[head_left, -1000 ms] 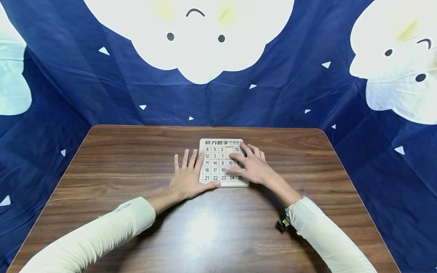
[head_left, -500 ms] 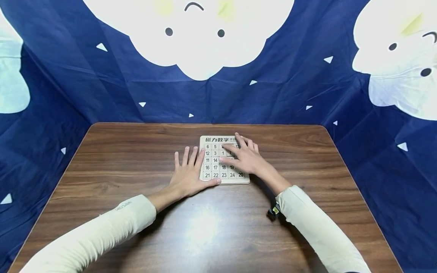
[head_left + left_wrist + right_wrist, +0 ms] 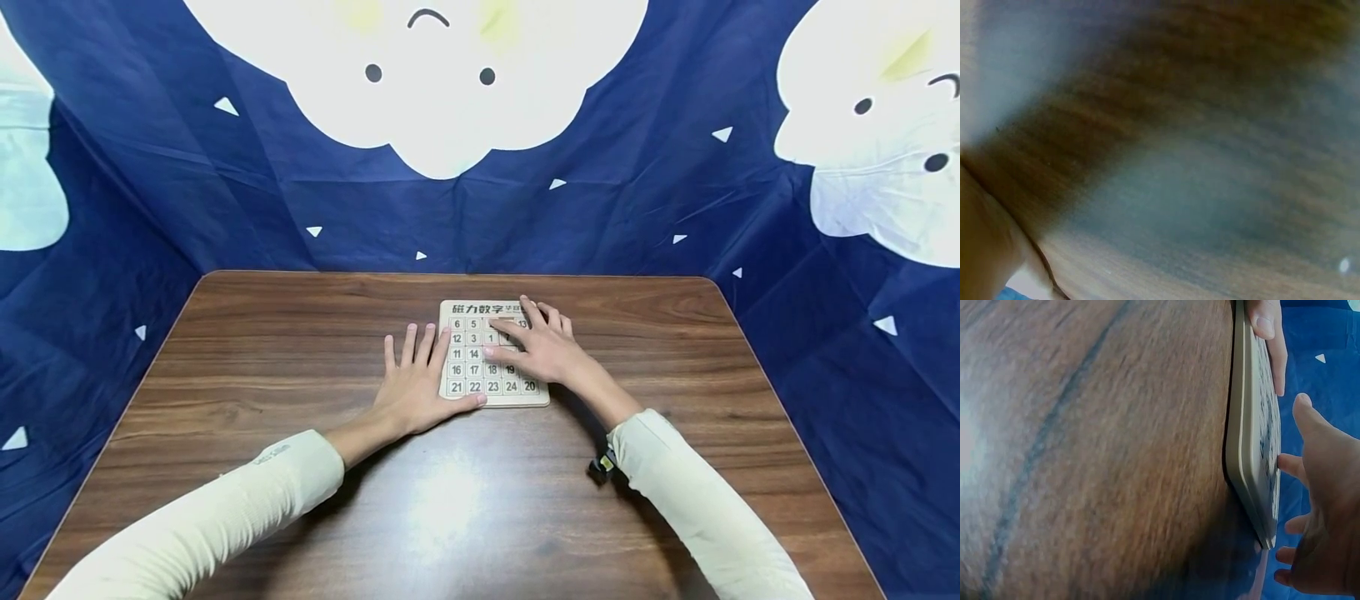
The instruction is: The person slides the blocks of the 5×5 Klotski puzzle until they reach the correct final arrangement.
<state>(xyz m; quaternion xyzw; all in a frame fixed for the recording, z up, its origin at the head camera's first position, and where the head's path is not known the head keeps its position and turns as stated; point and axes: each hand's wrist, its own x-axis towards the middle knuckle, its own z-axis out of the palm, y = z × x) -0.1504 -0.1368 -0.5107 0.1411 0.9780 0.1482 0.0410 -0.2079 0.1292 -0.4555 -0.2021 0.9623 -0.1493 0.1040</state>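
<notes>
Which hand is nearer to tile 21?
Left: the left hand lies just beside tile 21; the right hand is farther off, up and right in the head view.

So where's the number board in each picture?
Head: number board near the middle, right hand over it.
Left wrist: I can't see it there.
Right wrist: number board right of the middle, seen edge-on.
Shared landmark: brown wooden table, in all three.
</notes>
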